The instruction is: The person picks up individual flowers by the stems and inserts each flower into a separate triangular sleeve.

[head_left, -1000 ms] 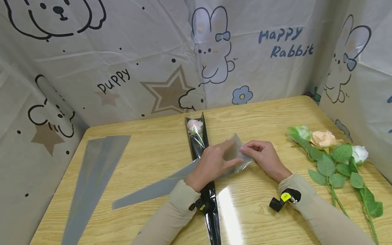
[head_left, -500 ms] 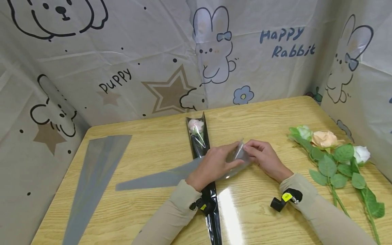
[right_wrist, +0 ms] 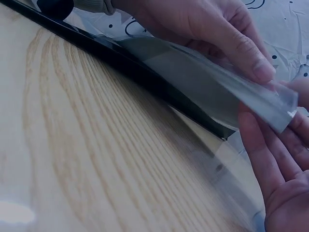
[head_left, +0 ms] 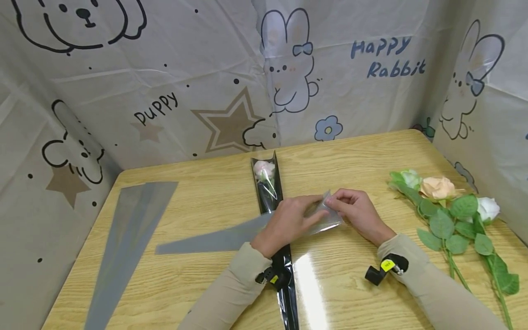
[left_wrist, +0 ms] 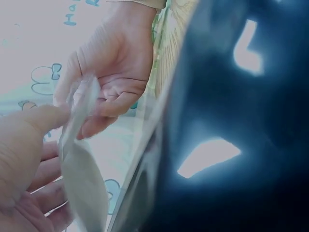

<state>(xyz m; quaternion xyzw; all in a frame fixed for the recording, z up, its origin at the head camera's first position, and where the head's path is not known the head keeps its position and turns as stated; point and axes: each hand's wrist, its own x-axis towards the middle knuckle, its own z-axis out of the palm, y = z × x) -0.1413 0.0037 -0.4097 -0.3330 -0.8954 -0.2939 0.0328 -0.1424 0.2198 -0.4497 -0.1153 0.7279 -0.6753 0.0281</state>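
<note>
A: What covers the person's arms?
B: Long, smooth beige sleeves; the left sleeve (head_left: 222, 298) and the right sleeve (head_left: 439, 284) each end at the wrist. The left hand (head_left: 290, 220) and the right hand (head_left: 360, 213) are bare.
A: Anything on the wrists?
B: Black cameras. The left wrist camera (head_left: 280, 277) bears a small yellow mark (head_left: 273, 278). The right wrist camera (head_left: 374, 276) is a short cylinder beside a bright yellow label (head_left: 387, 265), its print too small to read, and a silvery fitting (head_left: 398, 271).

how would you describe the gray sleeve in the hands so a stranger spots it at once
On the wooden table, find the black wrapper with a pale pink flower at its far end. The gray sleeve crosses over it, its wide end pinched by the right hand. The other sleeves at left lie untouched.
</note>
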